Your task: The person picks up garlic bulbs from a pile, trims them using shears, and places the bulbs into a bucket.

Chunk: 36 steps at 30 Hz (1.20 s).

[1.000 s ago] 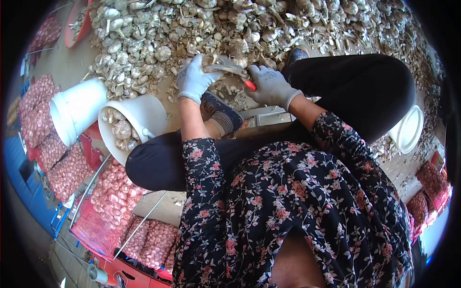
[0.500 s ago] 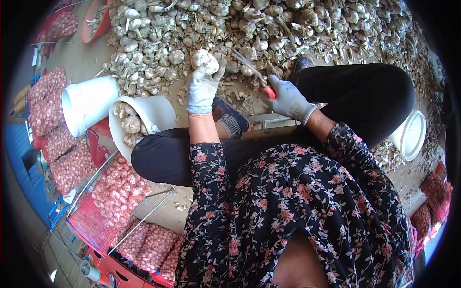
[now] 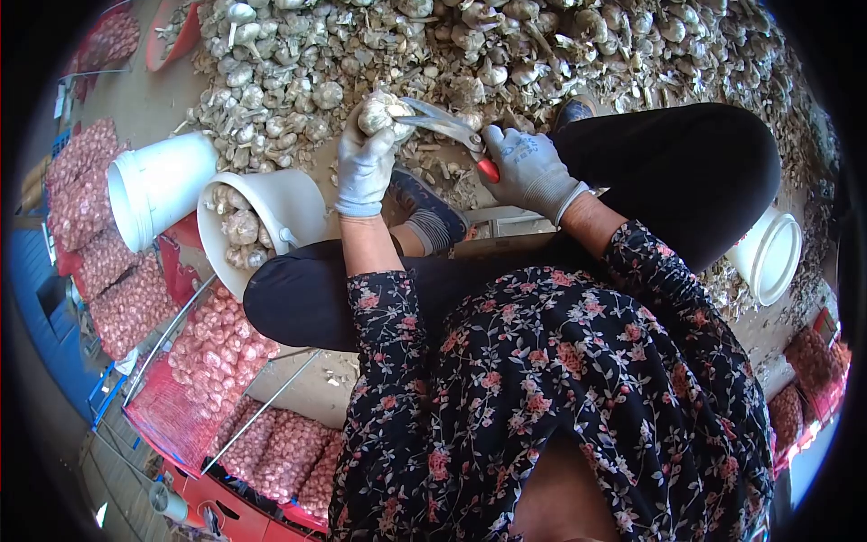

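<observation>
A garlic bulb is held up in the gloved fingers of my left hand. My right hand, gloved as well, grips red-handled shears. The shears' blades are spread, and their tips reach the bulb's right side. Behind both hands lies a wide heap of garlic bulbs with dry stalks and loose skins. To the left of my left hand, a white bucket tilts on its side with several garlic bulbs inside.
Another white bucket lies farther left, and one more white bucket is at the right. Red mesh sacks of garlic line the left side. An open mesh sack hangs on a metal frame. A red basin stands at the upper left.
The shears have swung left and their blades have opened at the bulb. My left hand has shifted slightly left and turned the bulb. My right hand has rotated.
</observation>
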{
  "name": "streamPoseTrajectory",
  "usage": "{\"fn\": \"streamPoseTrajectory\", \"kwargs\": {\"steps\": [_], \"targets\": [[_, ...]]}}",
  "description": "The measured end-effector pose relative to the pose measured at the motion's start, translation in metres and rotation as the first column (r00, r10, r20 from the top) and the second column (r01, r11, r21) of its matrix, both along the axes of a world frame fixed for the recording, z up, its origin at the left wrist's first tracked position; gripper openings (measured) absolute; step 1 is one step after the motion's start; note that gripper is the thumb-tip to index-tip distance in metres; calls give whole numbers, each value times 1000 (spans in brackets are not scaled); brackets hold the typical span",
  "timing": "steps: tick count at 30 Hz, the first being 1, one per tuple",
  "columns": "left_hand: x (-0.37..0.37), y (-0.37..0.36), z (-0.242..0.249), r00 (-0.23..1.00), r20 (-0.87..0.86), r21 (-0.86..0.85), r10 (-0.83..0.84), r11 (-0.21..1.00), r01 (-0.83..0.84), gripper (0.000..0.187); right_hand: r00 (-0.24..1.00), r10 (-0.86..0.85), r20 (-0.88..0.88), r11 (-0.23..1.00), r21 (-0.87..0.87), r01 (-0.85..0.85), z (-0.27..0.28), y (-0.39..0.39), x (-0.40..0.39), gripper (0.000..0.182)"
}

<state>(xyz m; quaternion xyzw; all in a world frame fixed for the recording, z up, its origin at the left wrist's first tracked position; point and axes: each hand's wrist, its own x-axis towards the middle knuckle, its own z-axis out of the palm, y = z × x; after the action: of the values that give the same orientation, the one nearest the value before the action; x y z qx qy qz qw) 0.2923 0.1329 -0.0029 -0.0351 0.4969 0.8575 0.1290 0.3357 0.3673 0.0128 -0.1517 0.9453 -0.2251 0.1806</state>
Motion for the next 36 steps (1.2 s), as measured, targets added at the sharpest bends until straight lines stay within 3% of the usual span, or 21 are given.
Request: {"fn": "streamPoseTrajectory", "kwargs": {"steps": [7, 9, 12, 16, 19, 21, 24, 28, 30, 31, 33, 34, 35, 36], "targets": [[5, 0, -6, 1000, 26, 102, 0, 995, -2, 54, 999, 23, -43, 997, 76, -20, 3, -3, -3, 32], [7, -5, -11, 995, 92, 139, -39, 990, 26, 52, 994, 110, -15, 986, 128, -107, 2, -4, -3, 37], [8, -3, -18, 995, 86, 171, -49, 985, 34, 51, 993, 41, 115, 999, 24, -44, -7, -6, -1, 35], [12, 5, -21, 981, 182, 155, 71, 983, -99, 54, 998, 0, 58, 1000, 10, -1, -13, -1, -2, 33], [9, -1, -22, 978, 196, 136, 78, 985, -106, 54, 999, -27, 19, 998, -49, 28, -18, -1, 1, 34], [13, 0, -20, 986, 154, 122, 67, 989, -87, 50, 995, 63, -74, 997, 59, -58, -11, -2, 0, 34], [13, 2, -21, 990, 131, 32, 59, 997, -63, 48, 995, 101, -15, 987, 124, -98, -6, -4, -1, 34], [15, -2, -40, 984, 163, 131, 72, 987, -94, 36, 997, 67, 47, 998, -12, -67, -28, -9, 4, 29], [18, -1, -30, 985, 144, 119, 99, 986, -116, 36, 997, 24, 72, 1000, -1, -24, -28, -14, 1, 24], [18, -8, -41, 983, 120, 26, 137, 990, -141, 32, 996, 60, 60, 998, -17, -59, -29, -16, -1, 24], [18, -33, 2, 974, -76, -171, 212, 960, -222, 23, 990, -36, 136, 996, -79, 47, -37, -14, -1, 31], [21, -27, 40, 765, -59, -381, 642, 694, -611, 7, 990, -32, 137, 996, -83, 44, -38, -14, -3, 31], [26, -77, 33, 723, -292, -548, 627, 509, -663, 8, 987, -73, 142, 992, -88, 86, -36, -12, -6, 33], [37, -106, 60, 634, -430, -766, 643, 112, -634, 13, 982, -116, 149, 988, -88, 130, -36, -8, -7, 34]]}}
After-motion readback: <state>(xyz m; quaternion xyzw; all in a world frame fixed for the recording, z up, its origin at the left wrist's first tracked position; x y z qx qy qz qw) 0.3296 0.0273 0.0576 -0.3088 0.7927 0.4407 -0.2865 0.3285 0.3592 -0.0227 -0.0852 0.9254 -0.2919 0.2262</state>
